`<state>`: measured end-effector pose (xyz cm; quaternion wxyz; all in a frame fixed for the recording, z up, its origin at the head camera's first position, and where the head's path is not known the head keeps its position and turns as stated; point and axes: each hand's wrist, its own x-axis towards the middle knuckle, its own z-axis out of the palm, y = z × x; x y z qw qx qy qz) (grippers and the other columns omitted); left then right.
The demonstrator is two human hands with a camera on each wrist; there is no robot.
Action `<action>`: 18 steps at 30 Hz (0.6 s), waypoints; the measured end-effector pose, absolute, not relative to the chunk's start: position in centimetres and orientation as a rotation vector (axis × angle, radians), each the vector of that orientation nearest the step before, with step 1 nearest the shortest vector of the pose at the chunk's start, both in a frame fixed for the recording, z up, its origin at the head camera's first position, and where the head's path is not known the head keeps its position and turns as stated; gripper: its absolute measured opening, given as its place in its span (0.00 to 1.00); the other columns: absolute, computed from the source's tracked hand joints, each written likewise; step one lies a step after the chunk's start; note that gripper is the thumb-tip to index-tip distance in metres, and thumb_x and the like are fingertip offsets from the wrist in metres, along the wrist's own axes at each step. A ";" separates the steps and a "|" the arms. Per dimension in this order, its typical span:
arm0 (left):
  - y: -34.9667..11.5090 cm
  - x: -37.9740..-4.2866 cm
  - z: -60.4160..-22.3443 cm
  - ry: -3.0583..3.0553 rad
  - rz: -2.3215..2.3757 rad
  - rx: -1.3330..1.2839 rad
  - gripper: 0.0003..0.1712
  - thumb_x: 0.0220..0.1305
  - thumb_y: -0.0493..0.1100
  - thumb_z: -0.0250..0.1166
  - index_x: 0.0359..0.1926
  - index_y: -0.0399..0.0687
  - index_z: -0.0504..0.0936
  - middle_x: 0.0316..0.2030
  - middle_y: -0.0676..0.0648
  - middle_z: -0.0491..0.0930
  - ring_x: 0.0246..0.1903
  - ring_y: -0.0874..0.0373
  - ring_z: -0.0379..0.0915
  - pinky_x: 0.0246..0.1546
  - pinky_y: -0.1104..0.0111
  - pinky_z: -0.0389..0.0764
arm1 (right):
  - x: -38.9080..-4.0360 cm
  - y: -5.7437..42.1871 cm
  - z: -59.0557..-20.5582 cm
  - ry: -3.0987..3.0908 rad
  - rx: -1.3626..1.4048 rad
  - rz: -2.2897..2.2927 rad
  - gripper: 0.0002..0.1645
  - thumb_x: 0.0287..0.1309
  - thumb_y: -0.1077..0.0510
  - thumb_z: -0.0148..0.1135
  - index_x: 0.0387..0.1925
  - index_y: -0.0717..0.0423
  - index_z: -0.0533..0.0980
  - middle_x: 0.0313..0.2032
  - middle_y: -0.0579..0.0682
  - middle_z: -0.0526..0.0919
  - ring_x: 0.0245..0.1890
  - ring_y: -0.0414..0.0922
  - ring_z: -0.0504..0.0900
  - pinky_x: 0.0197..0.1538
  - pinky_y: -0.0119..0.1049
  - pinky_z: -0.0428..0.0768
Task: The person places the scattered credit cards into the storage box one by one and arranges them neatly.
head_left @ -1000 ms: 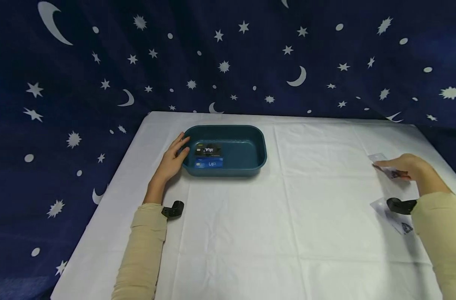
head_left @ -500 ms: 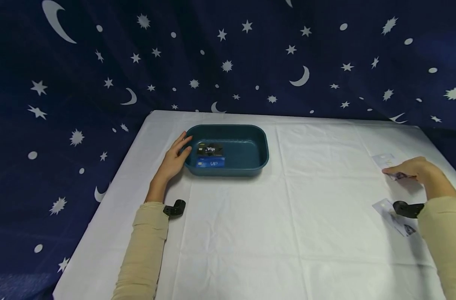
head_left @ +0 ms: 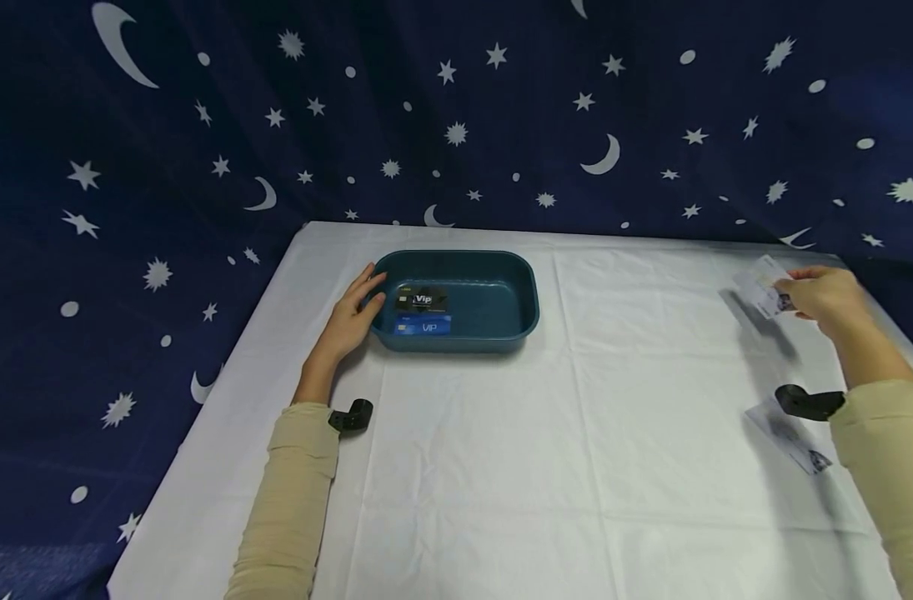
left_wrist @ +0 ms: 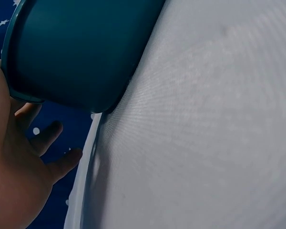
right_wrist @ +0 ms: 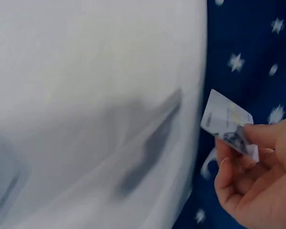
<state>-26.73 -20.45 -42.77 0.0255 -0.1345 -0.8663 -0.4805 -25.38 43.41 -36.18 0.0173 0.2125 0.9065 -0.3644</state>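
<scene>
Nearest, toward the table's [head_left: 486, 467] right edge, a pale loose card [head_left: 792, 437] with a dark printed motif lies flat and slanted, in the same place as half a second ago. Farther in, the left hand [head_left: 346, 321] stays at the left end of the bin [head_left: 453, 343], fingers spread and loosely resting over its rim. Inside, against that end, the black card [head_left: 421, 299] lies just above the blue card [head_left: 423, 325], both marked VIP. The right hand [head_left: 825, 296] has risen toward the table's far right corner; the pale card [head_left: 759, 286], which lay flat under it, is now pinched between thumb and fingers, tilted and clear of the cloth, casting a shadow below. The bin is smooth, dark teal and round-cornered; the white cloth is creased. Behind the far edge hangs a navy curtain [head_left: 516, 100] with white moons and stars.
</scene>
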 end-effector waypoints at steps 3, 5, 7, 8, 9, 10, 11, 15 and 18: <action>-20.5 -26.6 -42.8 -2.680 -1.481 -0.414 0.26 0.76 0.45 0.50 0.70 0.41 0.64 0.75 0.47 0.48 0.73 0.50 0.41 0.69 0.54 0.51 | -26.5 40.5 -35.2 2.855 0.540 -1.249 0.27 0.69 0.50 0.51 0.58 0.69 0.71 0.23 0.35 0.73 0.22 0.28 0.73 0.28 0.28 0.80; -20.5 -26.6 -42.8 -2.676 -1.481 -0.416 0.26 0.76 0.44 0.50 0.70 0.40 0.64 0.75 0.46 0.48 0.73 0.50 0.41 0.69 0.54 0.51 | -26.7 37.3 -34.0 2.894 0.423 -1.290 0.30 0.70 0.54 0.50 0.60 0.76 0.64 0.24 0.31 0.71 0.23 0.27 0.72 0.28 0.25 0.78; -20.5 -26.6 -42.8 -2.669 -1.485 -0.423 0.26 0.76 0.44 0.51 0.70 0.40 0.64 0.75 0.45 0.48 0.73 0.50 0.41 0.69 0.53 0.52 | -27.2 34.6 -33.1 2.917 0.300 -1.322 0.28 0.70 0.54 0.50 0.59 0.75 0.65 0.24 0.28 0.72 0.24 0.26 0.72 0.28 0.23 0.77; -20.5 -26.7 -42.8 -2.664 -1.485 -0.427 0.26 0.76 0.44 0.50 0.70 0.40 0.64 0.75 0.45 0.48 0.73 0.50 0.41 0.69 0.53 0.52 | -27.4 33.4 -32.8 2.932 0.238 -1.317 0.27 0.70 0.55 0.51 0.58 0.74 0.66 0.25 0.28 0.72 0.25 0.26 0.72 0.28 0.22 0.77; -20.4 -26.7 -42.8 -2.660 -1.486 -0.430 0.26 0.76 0.44 0.50 0.70 0.40 0.64 0.75 0.45 0.48 0.73 0.50 0.41 0.69 0.54 0.52 | -27.7 32.1 -32.4 2.943 0.185 -1.309 0.26 0.70 0.55 0.51 0.57 0.73 0.67 0.27 0.30 0.74 0.26 0.27 0.71 0.28 0.22 0.76; -20.5 -26.8 -42.8 -2.662 -1.485 -0.428 0.26 0.76 0.44 0.50 0.70 0.40 0.65 0.75 0.45 0.48 0.73 0.50 0.41 0.69 0.53 0.52 | -28.0 30.9 -32.1 2.949 0.141 -1.299 0.26 0.70 0.54 0.52 0.57 0.73 0.68 0.28 0.32 0.75 0.26 0.27 0.71 0.29 0.23 0.76; -20.5 -26.8 -42.8 -2.663 -1.486 -0.427 0.26 0.76 0.44 0.50 0.70 0.40 0.64 0.75 0.45 0.48 0.73 0.50 0.41 0.69 0.53 0.52 | -28.3 29.6 -31.9 2.955 0.092 -1.282 0.25 0.70 0.54 0.52 0.57 0.72 0.69 0.30 0.35 0.76 0.27 0.28 0.71 0.29 0.24 0.75; -20.5 -26.8 -42.7 -2.686 -1.482 -0.415 0.27 0.76 0.44 0.50 0.71 0.42 0.63 0.75 0.47 0.47 0.73 0.49 0.40 0.69 0.52 0.50 | -29.5 24.6 -31.4 2.919 -0.097 -1.283 0.20 0.70 0.57 0.53 0.54 0.70 0.72 0.33 0.47 0.79 0.28 0.33 0.73 0.30 0.27 0.76; -20.5 -26.7 -42.7 -2.691 -1.485 -0.413 0.27 0.76 0.45 0.50 0.71 0.42 0.63 0.75 0.47 0.47 0.73 0.49 0.39 0.69 0.51 0.50 | -30.2 20.9 -31.4 2.890 -0.257 -1.220 0.16 0.70 0.60 0.54 0.52 0.69 0.74 0.36 0.56 0.81 0.31 0.39 0.76 0.30 0.28 0.75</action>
